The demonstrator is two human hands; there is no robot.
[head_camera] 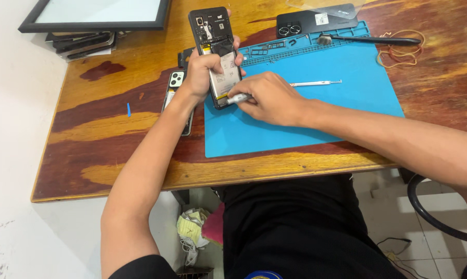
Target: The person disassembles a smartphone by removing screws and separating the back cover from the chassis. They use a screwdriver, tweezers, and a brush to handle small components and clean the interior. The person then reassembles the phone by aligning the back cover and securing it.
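My left hand (205,72) grips an opened phone (213,36) with its back cover off, holding it tilted over the left edge of the blue work mat (321,108). The battery and circuit board show. My right hand (267,98) pinches a thin silver tool (237,98) whose tip touches the phone's lower end. A second phone (176,82) with a pale back lies on the wooden table (104,139) under my left wrist, partly hidden.
A silver pry tool (316,82) lies on the mat. At the mat's far edge are a brush (373,39) and a black phone back cover (308,21). Rubber bands (401,51) lie at right, a black-framed panel (96,13) and stacked phones (83,44) at far left.
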